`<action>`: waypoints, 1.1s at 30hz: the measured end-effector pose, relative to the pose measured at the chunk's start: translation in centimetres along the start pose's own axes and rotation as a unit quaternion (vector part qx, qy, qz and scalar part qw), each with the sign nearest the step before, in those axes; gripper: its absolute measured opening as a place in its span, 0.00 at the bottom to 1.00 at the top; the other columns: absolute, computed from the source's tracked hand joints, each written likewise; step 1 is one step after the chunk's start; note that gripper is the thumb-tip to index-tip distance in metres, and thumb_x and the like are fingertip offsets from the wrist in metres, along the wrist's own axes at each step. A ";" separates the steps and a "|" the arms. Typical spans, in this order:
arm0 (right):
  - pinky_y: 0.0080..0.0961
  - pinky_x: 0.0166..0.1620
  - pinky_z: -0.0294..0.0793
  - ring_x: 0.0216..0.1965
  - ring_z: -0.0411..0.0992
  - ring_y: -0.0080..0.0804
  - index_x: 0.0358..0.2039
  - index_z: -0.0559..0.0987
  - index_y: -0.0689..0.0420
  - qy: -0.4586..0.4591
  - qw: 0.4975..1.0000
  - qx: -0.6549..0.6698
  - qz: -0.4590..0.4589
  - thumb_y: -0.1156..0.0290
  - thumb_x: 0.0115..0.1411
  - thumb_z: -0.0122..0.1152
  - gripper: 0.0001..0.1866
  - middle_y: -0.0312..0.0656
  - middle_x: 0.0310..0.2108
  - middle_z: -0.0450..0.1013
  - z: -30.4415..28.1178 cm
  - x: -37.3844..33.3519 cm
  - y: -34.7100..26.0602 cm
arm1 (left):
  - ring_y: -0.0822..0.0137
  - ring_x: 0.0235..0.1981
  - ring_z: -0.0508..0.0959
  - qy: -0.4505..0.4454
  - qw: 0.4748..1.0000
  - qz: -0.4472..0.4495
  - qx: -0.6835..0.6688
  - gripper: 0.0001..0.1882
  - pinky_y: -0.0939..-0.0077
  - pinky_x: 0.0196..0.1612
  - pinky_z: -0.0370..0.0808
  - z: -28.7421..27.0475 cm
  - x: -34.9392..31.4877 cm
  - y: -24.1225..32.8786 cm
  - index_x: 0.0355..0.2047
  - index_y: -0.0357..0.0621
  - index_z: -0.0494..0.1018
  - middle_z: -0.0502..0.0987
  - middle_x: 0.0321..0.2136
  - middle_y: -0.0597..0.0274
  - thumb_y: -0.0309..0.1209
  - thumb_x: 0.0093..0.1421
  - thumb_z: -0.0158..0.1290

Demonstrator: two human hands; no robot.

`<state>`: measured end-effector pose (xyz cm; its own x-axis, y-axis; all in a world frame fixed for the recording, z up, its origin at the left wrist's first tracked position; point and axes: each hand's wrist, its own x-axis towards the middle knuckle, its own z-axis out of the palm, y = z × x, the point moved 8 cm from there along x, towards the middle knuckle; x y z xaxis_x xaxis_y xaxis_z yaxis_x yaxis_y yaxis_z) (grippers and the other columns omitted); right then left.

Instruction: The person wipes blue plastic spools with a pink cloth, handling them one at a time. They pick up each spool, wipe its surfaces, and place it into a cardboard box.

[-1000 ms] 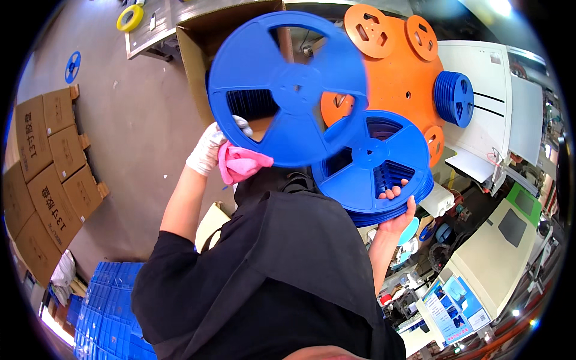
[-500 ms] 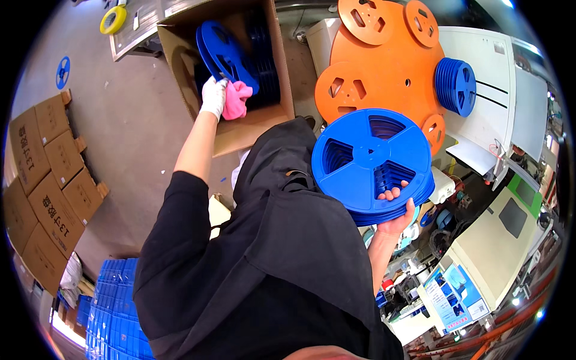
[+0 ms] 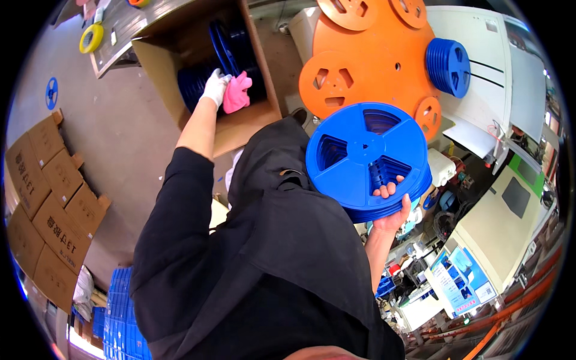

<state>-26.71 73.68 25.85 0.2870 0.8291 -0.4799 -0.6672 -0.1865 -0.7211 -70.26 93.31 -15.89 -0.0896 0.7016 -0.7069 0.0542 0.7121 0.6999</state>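
My left hand [image 3: 215,87], in a white glove, reaches into an open cardboard box [image 3: 157,67] on the floor and grips a pink cloth [image 3: 237,93]. It rests against upright blue reels [image 3: 223,43] standing inside the box. My right hand [image 3: 393,207] is bare and supports a stack of blue reels [image 3: 366,157] from underneath, with fingers hooked through an opening of the top reel. The stack is held flat at my right side, apart from the box.
A large orange disc [image 3: 372,63] carries orange reels and a stack of blue reels [image 3: 449,59]. Printed cardboard boxes [image 3: 45,198] lie at the left, blue crates [image 3: 120,312] at lower left. White machines [image 3: 510,78] and cluttered benches fill the right.
My left hand carried a blue reel with the pink cloth down from in front of me into the cardboard box. The reel now stands among the others. The right hand's stack stayed put.
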 end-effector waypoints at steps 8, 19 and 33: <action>0.24 0.33 0.64 0.22 0.63 0.21 0.56 0.63 0.57 -0.142 0.981 0.124 -0.045 0.59 0.57 0.59 0.29 0.32 0.23 0.61 3.5 -0.1 -0.8 | 0.64 0.50 0.73 -0.079 0.920 0.300 0.242 0.31 0.76 0.52 0.69 3.5 -17.6 12.4 0.59 0.41 0.63 0.73 0.51 0.54 0.23 0.53 0.54; 0.25 0.28 0.69 0.18 0.67 0.22 0.55 0.62 0.59 -0.306 0.933 0.181 -0.054 0.60 0.57 0.61 0.30 0.32 0.20 0.65 7.8 -0.9 -3.0 | 0.59 0.29 0.79 -0.209 0.566 0.684 0.410 0.23 0.69 0.29 0.77 12.0 -36.2 20.8 0.46 0.53 0.73 0.75 0.48 0.59 0.24 0.47 0.53; 0.26 0.35 0.62 0.29 0.65 0.24 0.61 0.57 0.57 -0.273 0.938 0.213 -0.012 0.56 0.58 0.60 0.36 0.36 0.29 0.65 7.5 1.2 -3.3 | 0.56 0.38 0.78 -0.282 0.633 0.618 0.370 0.25 0.68 0.35 0.77 8.9 -38.5 24.0 0.45 0.47 0.70 0.74 0.44 0.58 0.22 0.43 0.55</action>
<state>-29.34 79.23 31.42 -0.0124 0.9984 -0.0552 -0.9123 -0.0339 -0.4080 -56.66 83.60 27.22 0.8352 0.4825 0.2641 0.2066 -0.7202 0.6623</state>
